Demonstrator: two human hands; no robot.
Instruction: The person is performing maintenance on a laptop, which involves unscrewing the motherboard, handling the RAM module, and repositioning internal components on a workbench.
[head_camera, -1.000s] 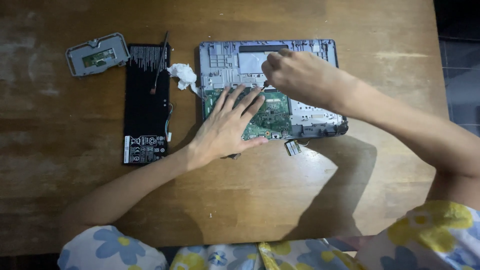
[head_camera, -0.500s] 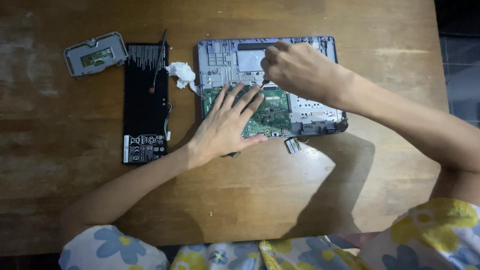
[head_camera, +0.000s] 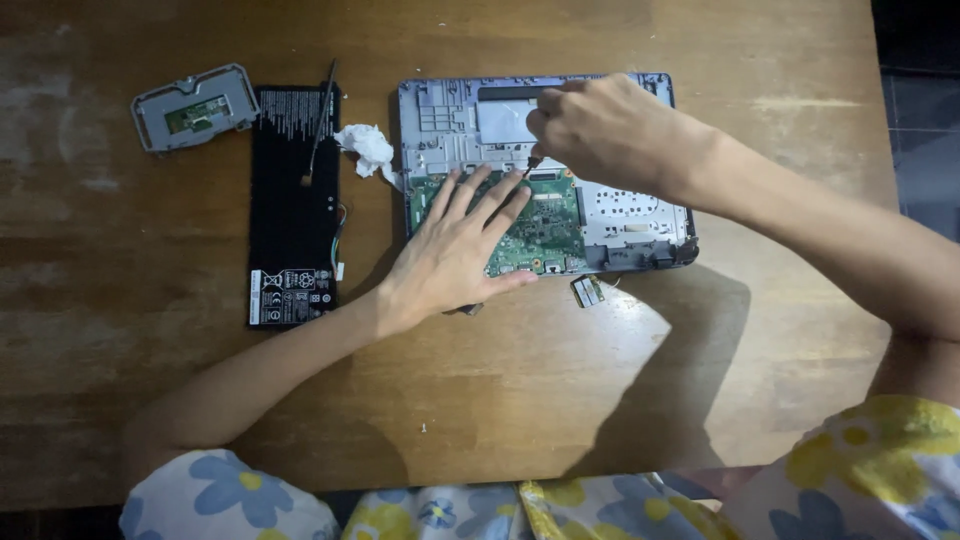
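My right hand (head_camera: 610, 135) has drifted down to the green board's (head_camera: 545, 225) top edge, fingers pinched around a thin tool, while my left hand (head_camera: 455, 255) stays flat, fingers spread, pinning it.

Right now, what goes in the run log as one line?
left hand: flat on green board | right hand: holds thin tool, tip at board edge | laptop shell: open | battery: beside

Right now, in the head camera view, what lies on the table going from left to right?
Grey touchpad module → black flat battery pack → crumpled white tissue → opened laptop base with its green circuit board.
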